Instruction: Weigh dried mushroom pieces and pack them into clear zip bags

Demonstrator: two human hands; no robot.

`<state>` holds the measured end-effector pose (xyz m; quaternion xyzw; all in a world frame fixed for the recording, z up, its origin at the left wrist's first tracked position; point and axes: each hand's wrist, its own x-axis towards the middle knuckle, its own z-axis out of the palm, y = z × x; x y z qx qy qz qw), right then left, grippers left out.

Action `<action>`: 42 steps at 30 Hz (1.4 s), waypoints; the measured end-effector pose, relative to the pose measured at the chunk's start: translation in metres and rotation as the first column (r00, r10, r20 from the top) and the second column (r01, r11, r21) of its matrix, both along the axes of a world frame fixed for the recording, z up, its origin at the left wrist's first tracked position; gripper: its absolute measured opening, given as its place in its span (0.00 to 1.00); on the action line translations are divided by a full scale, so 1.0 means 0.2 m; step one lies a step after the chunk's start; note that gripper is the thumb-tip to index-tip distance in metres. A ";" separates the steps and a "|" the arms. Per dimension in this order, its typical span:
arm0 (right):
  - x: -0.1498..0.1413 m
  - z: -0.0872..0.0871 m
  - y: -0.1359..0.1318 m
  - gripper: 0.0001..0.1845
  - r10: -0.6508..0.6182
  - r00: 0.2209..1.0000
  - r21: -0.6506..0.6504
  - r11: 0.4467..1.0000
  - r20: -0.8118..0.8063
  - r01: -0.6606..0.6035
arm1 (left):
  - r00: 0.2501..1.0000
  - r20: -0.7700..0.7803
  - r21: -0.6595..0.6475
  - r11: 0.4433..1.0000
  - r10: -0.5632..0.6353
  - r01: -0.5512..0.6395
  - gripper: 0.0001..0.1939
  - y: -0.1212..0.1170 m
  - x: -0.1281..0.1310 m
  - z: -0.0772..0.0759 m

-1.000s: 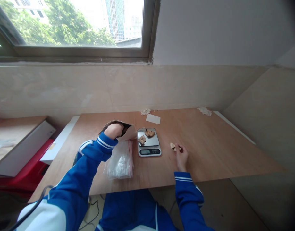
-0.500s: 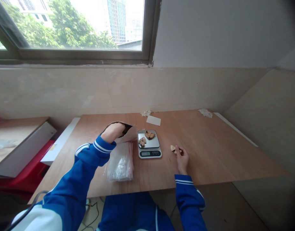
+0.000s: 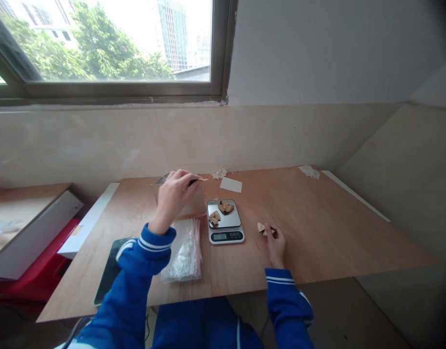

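My left hand (image 3: 174,194) is closed on the top edge of a brown paper bag (image 3: 194,202) that stands upright left of a small digital scale (image 3: 225,221). Brown and pale pieces (image 3: 221,211) lie on the scale's steel platform. My right hand (image 3: 274,241) rests on the wooden table (image 3: 317,228) to the right of the scale, fingers pinched on a pale slice (image 3: 261,227) that touches the tabletop. A pile of clear zip bags with red strips (image 3: 184,248) lies in front of the paper bag, under my left forearm.
A white card (image 3: 230,184) and crumbs of white paper (image 3: 220,173) lie near the back wall, more at the far right (image 3: 309,170). A dark flat tablet (image 3: 110,269) lies at the table's left front. White boards and a red box (image 3: 44,252) stand left of the table.
My left hand has come out of the bag's mouth and risen to grip its top edge, and the bag now stands more upright. The right hand has stayed put with its slice.
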<state>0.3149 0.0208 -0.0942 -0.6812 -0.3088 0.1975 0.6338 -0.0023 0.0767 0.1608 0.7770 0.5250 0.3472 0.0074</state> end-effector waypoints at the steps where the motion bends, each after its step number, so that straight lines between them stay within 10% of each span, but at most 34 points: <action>1: 0.00 0.00 0.00 0.29 -0.005 1.000 0.002 1.000 0.008 0.005 | 0.994 0.079 -0.054 0.995 -0.077 0.082 0.13 0.00 0.06 -0.07; 4: 0.00 0.00 0.00 0.30 -0.014 1.000 0.006 1.000 0.026 0.014 | 0.903 0.373 -0.408 0.837 -0.211 0.364 0.16 0.01 0.27 -0.31; 7: 0.01 -0.01 0.00 0.30 -0.003 1.000 0.011 1.000 0.029 0.003 | 0.852 0.514 -0.597 0.674 -0.096 0.435 0.14 0.04 0.42 -0.55; 15: 0.02 -0.05 0.01 0.28 0.032 0.999 0.005 0.999 0.010 -0.032 | 0.881 0.473 -0.496 0.832 0.016 0.251 0.12 0.07 0.50 -0.79; 24: 0.03 -0.06 0.01 0.29 0.022 0.999 -0.005 1.000 0.044 -0.022 | 0.947 0.321 -0.285 0.951 -0.021 0.117 0.03 0.00 0.42 -0.67; 31: -0.01 -0.02 0.00 0.28 0.043 0.992 -0.027 0.999 0.115 -0.040 | 0.959 0.264 -0.356 0.935 0.103 -0.003 0.06 -0.18 0.17 -0.57; 37: -0.02 0.01 -0.02 0.28 0.012 0.985 -0.047 0.999 0.172 -0.004 | 0.970 0.109 -0.506 0.852 0.217 -0.133 0.08 -0.37 0.00 -0.89; 42: 0.07 0.01 -0.01 0.30 -0.011 0.965 -0.057 0.998 0.262 0.026 | 0.961 0.180 -0.433 0.894 0.210 -0.115 0.09 -0.42 -0.04 -1.09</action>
